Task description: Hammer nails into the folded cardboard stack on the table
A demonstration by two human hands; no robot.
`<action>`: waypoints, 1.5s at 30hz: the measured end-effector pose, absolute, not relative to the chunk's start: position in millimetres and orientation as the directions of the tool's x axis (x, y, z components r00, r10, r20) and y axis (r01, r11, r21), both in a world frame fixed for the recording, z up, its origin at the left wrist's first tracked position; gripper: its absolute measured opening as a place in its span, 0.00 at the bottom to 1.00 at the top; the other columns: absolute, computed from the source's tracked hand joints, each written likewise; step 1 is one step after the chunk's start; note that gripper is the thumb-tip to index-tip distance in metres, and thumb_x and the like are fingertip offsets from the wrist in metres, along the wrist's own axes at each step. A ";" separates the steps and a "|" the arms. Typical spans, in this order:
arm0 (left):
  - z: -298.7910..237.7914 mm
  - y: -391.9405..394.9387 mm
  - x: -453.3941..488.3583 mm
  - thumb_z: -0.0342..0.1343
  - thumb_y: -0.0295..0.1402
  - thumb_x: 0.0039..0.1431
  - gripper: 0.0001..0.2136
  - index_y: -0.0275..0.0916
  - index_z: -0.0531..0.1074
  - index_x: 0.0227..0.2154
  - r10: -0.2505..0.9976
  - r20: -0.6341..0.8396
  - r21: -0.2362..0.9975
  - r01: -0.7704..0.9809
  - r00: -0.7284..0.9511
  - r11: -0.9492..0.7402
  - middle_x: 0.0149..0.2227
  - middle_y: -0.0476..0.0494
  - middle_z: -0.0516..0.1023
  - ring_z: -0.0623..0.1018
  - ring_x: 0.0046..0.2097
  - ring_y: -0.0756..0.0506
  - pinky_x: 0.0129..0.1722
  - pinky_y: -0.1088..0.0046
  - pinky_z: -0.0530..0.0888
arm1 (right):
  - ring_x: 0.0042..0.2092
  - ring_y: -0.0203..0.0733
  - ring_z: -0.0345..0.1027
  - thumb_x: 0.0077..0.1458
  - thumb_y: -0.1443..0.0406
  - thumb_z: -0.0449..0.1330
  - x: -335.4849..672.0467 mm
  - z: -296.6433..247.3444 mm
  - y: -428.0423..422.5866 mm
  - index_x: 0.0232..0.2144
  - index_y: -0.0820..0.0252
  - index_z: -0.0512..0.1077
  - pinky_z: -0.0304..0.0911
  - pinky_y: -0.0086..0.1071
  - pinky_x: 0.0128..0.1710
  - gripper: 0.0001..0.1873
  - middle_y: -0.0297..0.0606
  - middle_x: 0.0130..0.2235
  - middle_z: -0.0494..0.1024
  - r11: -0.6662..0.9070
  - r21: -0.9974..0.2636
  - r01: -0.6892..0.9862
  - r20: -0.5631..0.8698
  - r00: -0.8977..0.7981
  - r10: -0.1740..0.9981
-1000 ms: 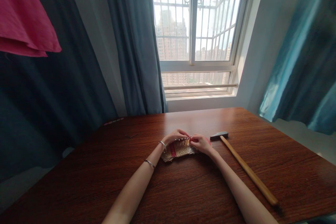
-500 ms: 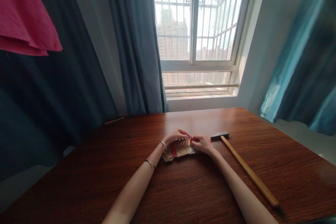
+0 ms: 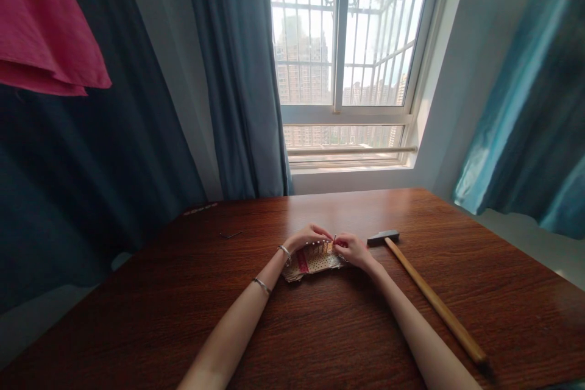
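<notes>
While R hand [image 3: 353,250] pinches thin nail [image 3: 334,237], btm end's hidden & can't tell L hand [image 3: 309,234] grip.

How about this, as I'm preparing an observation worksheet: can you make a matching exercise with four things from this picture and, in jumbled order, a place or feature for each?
Things
1. Hammer
2. Left hand
3. Pink cloth
4. Holed piece

Places and features
A. Has a bracelet at its wrist
B. Crossed by a red band
C. Lying on the wooden table, right of both hands
D. At the picture's upper left

Pairs: 1-C, 2-A, 3-D, 4-B
</notes>
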State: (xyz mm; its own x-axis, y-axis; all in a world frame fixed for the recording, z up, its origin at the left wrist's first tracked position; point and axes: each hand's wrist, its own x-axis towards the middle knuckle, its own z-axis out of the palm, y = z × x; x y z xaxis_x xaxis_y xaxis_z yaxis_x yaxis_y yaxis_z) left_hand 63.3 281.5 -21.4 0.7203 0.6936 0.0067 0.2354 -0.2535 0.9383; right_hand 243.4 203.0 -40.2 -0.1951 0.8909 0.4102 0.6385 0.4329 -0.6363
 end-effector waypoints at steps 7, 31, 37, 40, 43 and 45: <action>-21.7 281.6 63.2 0.59 0.36 0.42 0.14 0.32 0.77 0.31 0.693 0.012 0.940 0.229 0.720 -0.254 0.24 0.45 0.76 0.69 0.26 0.52 0.26 0.79 0.61 | 0.26 0.31 0.59 0.46 0.66 0.54 242.5 -38.7 200.8 0.21 0.61 0.72 0.54 0.24 0.27 0.08 0.32 0.23 0.67 0.435 -0.626 0.647 0.402 -0.210 0.891; -26.7 288.5 62.5 0.60 0.38 0.42 0.16 0.31 0.77 0.32 0.638 -0.017 0.937 0.236 0.770 -0.259 0.24 0.44 0.76 0.68 0.25 0.52 0.24 0.79 0.61 | 0.27 0.32 0.62 0.44 0.67 0.56 242.4 -41.0 200.5 0.22 0.61 0.74 0.55 0.25 0.27 0.07 0.33 0.25 0.70 0.417 -0.650 0.635 0.377 -0.206 0.903; -26.2 290.6 64.0 0.60 0.37 0.42 0.15 0.32 0.77 0.32 0.624 -0.058 0.946 0.243 0.779 -0.216 0.25 0.44 0.77 0.70 0.26 0.52 0.25 0.79 0.62 | 0.27 0.32 0.62 0.43 0.66 0.56 243.4 -42.2 200.9 0.22 0.61 0.74 0.55 0.25 0.28 0.07 0.33 0.25 0.70 0.401 -0.658 0.637 0.368 -0.193 0.909; -27.3 291.7 65.4 0.61 0.37 0.41 0.15 0.32 0.77 0.31 0.611 -0.050 0.955 0.216 0.790 -0.202 0.27 0.43 0.77 0.71 0.27 0.51 0.27 0.79 0.64 | 0.27 0.32 0.62 0.44 0.66 0.56 243.7 -42.2 201.3 0.22 0.61 0.74 0.55 0.24 0.28 0.07 0.33 0.25 0.70 0.392 -0.663 0.638 0.355 -0.192 0.915; -28.5 293.5 66.5 0.62 0.37 0.41 0.14 0.32 0.77 0.31 0.596 -0.037 0.962 0.191 0.802 -0.196 0.28 0.43 0.78 0.72 0.28 0.51 0.29 0.79 0.65 | 0.27 0.32 0.62 0.43 0.65 0.57 244.3 -42.2 202.1 0.22 0.61 0.75 0.55 0.24 0.27 0.07 0.33 0.25 0.70 0.382 -0.668 0.638 0.338 -0.196 0.920; -28.6 294.2 66.7 0.62 0.37 0.41 0.14 0.32 0.77 0.31 0.586 -0.039 0.964 0.185 0.810 -0.192 0.28 0.43 0.78 0.72 0.29 0.51 0.30 0.79 0.65 | 0.27 0.31 0.62 0.44 0.65 0.57 244.7 -42.5 202.5 0.22 0.62 0.75 0.55 0.24 0.27 0.08 0.33 0.25 0.70 0.377 -0.672 0.637 0.332 -0.197 0.923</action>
State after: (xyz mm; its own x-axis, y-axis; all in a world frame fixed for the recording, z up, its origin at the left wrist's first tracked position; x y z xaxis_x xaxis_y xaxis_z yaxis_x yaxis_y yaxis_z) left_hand 66.7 294.2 -28.6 0.8096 0.5858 -0.0389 0.1855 -0.1924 0.9636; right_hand 244.7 202.5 -42.5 -0.1967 0.9226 0.3318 0.6375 0.3775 -0.6717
